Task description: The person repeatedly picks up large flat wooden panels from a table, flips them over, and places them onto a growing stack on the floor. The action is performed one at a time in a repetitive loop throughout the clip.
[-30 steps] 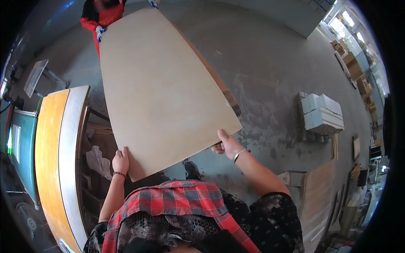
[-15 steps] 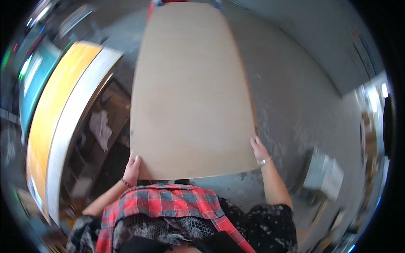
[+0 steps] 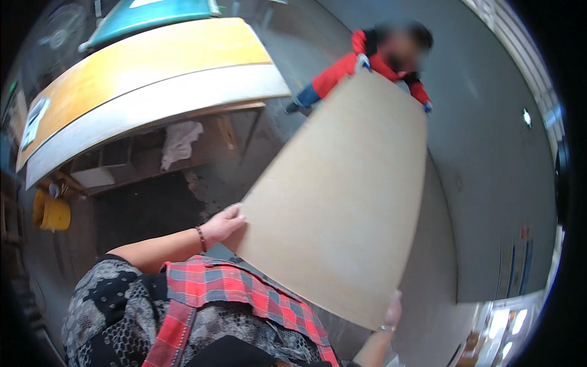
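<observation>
A large tan board [image 3: 342, 196] stretches away from me at a slant toward the upper right. My left hand [image 3: 223, 226] grips its near left corner, thumb on the upper face and fingers out of sight beneath. At the near right corner my right hand [image 3: 393, 311] holds the edge, slightly blurred, its fingers partly hidden by the board. The far end is held by a co-worker [image 3: 333, 76] in a red and black top, with a gloved hand at each far corner.
To the left stands a long workbench [image 3: 153, 79] with a yellow and white top and a white cloth [image 3: 180, 144] hanging below. Beneath its near end is a yellow bucket [image 3: 52, 211]. A teal-topped table [image 3: 153, 21] lies beyond. A grey wall [image 3: 489, 153] runs along the right.
The board's far end has swung rightward in my view, and the co-worker now shows fully. The workbench appears farther across the upper left. Both my hands keep their hold.
</observation>
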Available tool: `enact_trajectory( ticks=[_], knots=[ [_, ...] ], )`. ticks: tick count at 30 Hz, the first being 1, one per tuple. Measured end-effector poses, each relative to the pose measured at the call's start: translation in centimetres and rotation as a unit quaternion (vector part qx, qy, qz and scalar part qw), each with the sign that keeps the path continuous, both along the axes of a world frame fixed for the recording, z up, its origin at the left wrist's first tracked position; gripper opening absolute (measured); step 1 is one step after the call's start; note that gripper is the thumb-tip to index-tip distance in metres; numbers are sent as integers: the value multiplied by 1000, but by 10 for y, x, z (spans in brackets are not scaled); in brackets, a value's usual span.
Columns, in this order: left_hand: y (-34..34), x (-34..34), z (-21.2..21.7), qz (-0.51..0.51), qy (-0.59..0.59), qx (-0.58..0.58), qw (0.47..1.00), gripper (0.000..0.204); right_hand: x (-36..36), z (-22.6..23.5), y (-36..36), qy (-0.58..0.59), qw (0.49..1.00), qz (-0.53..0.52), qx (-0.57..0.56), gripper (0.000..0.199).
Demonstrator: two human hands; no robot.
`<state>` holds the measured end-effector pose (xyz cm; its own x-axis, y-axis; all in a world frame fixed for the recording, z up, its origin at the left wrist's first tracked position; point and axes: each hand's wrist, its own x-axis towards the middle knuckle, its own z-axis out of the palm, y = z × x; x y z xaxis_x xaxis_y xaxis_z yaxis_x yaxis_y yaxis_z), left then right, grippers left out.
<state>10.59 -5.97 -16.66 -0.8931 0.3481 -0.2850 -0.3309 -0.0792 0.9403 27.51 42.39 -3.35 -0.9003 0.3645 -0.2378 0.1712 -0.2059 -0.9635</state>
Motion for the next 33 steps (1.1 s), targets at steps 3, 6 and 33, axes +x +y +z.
enact_trajectory(
  ticks=[3, 6, 33],
  knots=[
    [-29, -11, 56, 10, -53, 53, 997, 34, -19, 85, -77, 92, 992, 71, 52, 42],
    [-96, -29, 62, 23, -28, 9, 999, 22, -24, 87, -158, 63, 994, 35, 77, 38],
    [-600, -145, -38, 231, -26, -331, 915, 25, -396, -251, -531, -213, 976, 47, 5, 27]
  ],
)
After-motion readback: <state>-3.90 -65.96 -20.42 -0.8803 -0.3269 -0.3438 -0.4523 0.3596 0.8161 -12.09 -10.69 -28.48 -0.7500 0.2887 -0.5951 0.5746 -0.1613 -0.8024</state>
